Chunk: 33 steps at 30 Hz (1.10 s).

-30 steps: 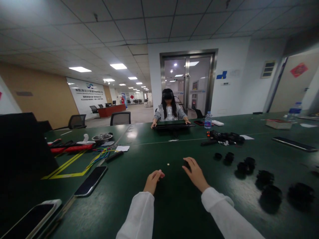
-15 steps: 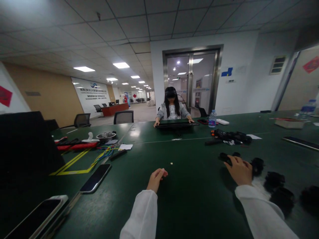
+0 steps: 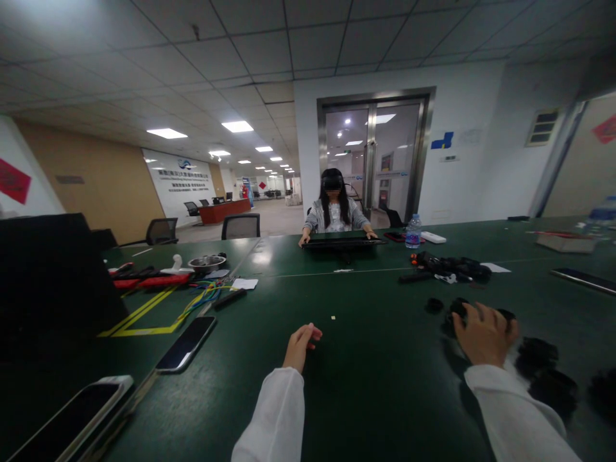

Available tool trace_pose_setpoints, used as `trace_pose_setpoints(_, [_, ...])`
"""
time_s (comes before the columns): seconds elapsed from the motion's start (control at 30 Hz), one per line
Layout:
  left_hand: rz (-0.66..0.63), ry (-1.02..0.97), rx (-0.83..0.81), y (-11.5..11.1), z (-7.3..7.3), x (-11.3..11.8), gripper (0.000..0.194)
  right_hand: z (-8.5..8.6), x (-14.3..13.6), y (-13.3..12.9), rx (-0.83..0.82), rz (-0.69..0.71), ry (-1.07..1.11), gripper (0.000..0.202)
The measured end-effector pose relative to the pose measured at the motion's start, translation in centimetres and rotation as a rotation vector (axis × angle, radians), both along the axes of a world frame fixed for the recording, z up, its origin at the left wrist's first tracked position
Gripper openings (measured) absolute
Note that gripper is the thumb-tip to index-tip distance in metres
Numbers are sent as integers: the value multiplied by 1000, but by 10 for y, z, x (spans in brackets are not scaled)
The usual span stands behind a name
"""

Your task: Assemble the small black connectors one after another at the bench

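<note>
My left hand (image 3: 300, 345) hovers or rests at the middle of the green table (image 3: 366, 385), fingers loosely curled and a little apart, holding nothing visible. A tiny pale square (image 3: 333, 317) lies just beyond it. On the right, my right hand (image 3: 486, 333) bends its fingers around a small black rounded part (image 3: 450, 325), partly hidden by the fingers. Left of that hand, a similar black part (image 3: 434, 305) lies alone on the table. More black parts (image 3: 538, 353) sit to the right of the hand, dark and blurred.
Two phones (image 3: 187, 344) lie at the left, near a dark monitor (image 3: 52, 276). Wires (image 3: 209, 292) and a metal bowl (image 3: 206, 263) are beyond them. Across the table a person (image 3: 334, 208) holds a flat black panel (image 3: 341, 243). A water bottle (image 3: 412, 231) stands at the far right.
My right hand has moved right, away from the leftmost black part, which now lies uncovered. My left hand has barely moved; its fingers look slightly more apart.
</note>
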<state>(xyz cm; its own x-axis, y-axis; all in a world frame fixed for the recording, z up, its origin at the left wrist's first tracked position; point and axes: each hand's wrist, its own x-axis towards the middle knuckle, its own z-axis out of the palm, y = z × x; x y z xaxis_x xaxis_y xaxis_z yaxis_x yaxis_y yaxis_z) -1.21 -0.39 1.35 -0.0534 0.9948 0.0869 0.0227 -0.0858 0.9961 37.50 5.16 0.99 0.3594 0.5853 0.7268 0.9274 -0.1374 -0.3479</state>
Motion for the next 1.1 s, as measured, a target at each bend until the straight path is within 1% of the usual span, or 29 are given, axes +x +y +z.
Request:
trace_pose_setpoints(0.07, [-3, -13, -4, 2, -2, -1, 48, 1, 2, -3, 29, -100, 5, 38])
trace_pose_setpoints(0.13, [-10, -26, 5, 4, -4, -1, 47, -2, 6, -4, -25, -160, 40, 40])
trace_pose_setpoints(0.27, [16, -65, 20, 5, -6, -2, 48, -9, 16, -2, -185, -172, 207, 44])
trace_pose_setpoints(0.33, [24, -79, 10, 6, -7, -2, 49, -10, 18, 0, -195, -177, 255, 43])
trace_pose_setpoints(0.37, [21, -84, 4, 6, -7, -2, 49, -10, 19, 1, -170, -170, 253, 42])
trace_pose_setpoints(0.43, [15, -88, 0, 6, -7, -2, 49, -8, 18, 3, -68, -132, 217, 42])
trace_pose_setpoints(0.53, [28, -90, 0, 6, -7, -2, 49, -5, 15, 8, 93, 9, 146, 46])
trace_pose_setpoints(0.6, [38, -90, -4, 6, -6, -2, 49, -5, 14, 11, 131, 105, 106, 46])
trace_pose_setpoints(0.67, [26, -90, -9, 7, -6, -2, 49, -7, 13, 14, 111, 162, 80, 44])
trace_pose_setpoints(0.73, [15, -89, -9, 7, -7, -2, 49, -11, 13, 16, 55, 169, 84, 41])
trace_pose_setpoints(0.83, [23, -84, -5, 7, -8, -3, 48, -16, 15, 17, -36, 141, 102, 40])
trace_pose_setpoints(0.9, [26, -79, -4, 7, -8, -3, 48, -17, 15, 17, -56, 134, 87, 41])
trace_pose_setpoints(1.0, [23, -75, -2, 6, -7, -3, 47, -11, 9, 13, -15, 113, 47, 44])
trace_pose_setpoints(1.1, [11, -71, -8, 6, -6, -3, 48, 0, -1, 5, 90, 72, -6, 35])
